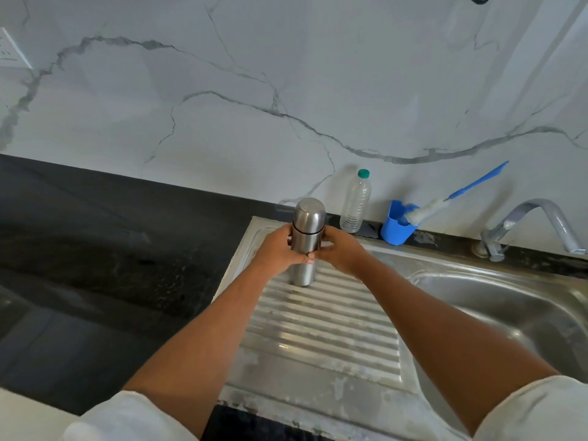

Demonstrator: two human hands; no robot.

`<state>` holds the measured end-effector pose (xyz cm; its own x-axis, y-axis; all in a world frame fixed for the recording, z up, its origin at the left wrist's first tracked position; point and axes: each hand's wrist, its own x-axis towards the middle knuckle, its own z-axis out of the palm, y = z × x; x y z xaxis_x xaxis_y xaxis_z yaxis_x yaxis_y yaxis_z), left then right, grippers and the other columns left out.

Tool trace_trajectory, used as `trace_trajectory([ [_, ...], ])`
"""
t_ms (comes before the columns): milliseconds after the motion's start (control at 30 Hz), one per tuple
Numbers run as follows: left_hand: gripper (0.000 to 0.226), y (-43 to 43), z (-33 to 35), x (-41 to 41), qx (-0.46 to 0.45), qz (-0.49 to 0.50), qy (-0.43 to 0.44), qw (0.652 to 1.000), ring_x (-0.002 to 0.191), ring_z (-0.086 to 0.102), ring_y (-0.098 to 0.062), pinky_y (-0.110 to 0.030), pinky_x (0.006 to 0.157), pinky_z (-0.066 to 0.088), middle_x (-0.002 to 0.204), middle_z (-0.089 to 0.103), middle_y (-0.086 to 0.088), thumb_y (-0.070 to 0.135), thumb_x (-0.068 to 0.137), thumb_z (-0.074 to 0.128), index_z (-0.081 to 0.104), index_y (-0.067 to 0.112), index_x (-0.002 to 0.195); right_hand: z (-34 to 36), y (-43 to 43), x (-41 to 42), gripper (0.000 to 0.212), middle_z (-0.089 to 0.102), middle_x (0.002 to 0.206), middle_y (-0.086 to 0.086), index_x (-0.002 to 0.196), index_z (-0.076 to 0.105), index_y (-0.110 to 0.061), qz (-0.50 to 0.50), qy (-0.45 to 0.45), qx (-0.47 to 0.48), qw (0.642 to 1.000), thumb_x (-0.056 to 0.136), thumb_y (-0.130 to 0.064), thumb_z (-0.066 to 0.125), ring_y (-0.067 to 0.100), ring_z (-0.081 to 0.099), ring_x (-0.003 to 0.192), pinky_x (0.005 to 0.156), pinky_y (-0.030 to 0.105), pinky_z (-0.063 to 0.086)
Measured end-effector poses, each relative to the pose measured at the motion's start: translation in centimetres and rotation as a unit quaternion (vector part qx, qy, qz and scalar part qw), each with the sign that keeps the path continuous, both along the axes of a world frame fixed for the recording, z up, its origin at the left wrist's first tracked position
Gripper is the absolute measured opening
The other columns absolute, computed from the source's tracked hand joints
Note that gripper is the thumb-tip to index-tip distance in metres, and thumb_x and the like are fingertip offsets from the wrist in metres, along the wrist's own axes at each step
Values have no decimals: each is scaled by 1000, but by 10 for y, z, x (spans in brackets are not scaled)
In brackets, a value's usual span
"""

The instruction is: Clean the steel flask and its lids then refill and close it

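Observation:
A steel flask (306, 237) with its domed steel cap (309, 214) on top stands upright on the ribbed steel drainboard (321, 326). My left hand (276, 249) grips the flask's body from the left. From the right, my right hand (342, 249) wraps around the same body, and the two thumbs meet at the front. The flask's middle is hidden behind my fingers. Inner lids are not visible.
A clear plastic bottle (355, 202) with a green cap stands at the wall. To its right a blue cup (397, 226) holds a blue-handled bottle brush (445, 202). The sink basin (515, 310) and tap (537, 218) lie to the right, black countertop (95, 249) to the left.

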<state>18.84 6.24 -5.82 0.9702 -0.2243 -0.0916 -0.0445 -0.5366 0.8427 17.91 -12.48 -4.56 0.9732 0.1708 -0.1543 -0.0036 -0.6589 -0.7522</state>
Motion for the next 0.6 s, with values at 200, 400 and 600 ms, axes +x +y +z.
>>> trace_trajectory([
  [200, 73, 0, -6, 4, 1, -9, 15, 1000, 104, 64, -6, -27, 90, 51, 112, 69, 15, 22, 66, 97, 61, 26, 130, -6, -4, 2, 51, 68, 126, -7, 129, 63, -25, 3, 0, 2, 1000, 83, -23, 82, 13, 60, 121, 106, 38, 46],
  [400, 77, 3, -6, 5, 4, -22, 35, 999, 111, 65, -11, -32, 97, 52, 120, 70, 13, 21, 67, 97, 58, 27, 134, -6, -4, 2, 60, 67, 128, -7, 134, 60, -25, 11, 20, 6, 1000, 79, -26, 85, 11, 59, 119, 102, 35, 47],
  [600, 85, 2, -6, -1, 17, -17, 38, 999, 120, 62, -15, -42, 107, 51, 130, 66, 9, 23, 70, 96, 50, 27, 141, -12, -2, -3, 67, 64, 134, -6, 141, 55, -26, 3, 29, -4, 1000, 80, -34, 83, 15, 58, 125, 101, 33, 47],
])
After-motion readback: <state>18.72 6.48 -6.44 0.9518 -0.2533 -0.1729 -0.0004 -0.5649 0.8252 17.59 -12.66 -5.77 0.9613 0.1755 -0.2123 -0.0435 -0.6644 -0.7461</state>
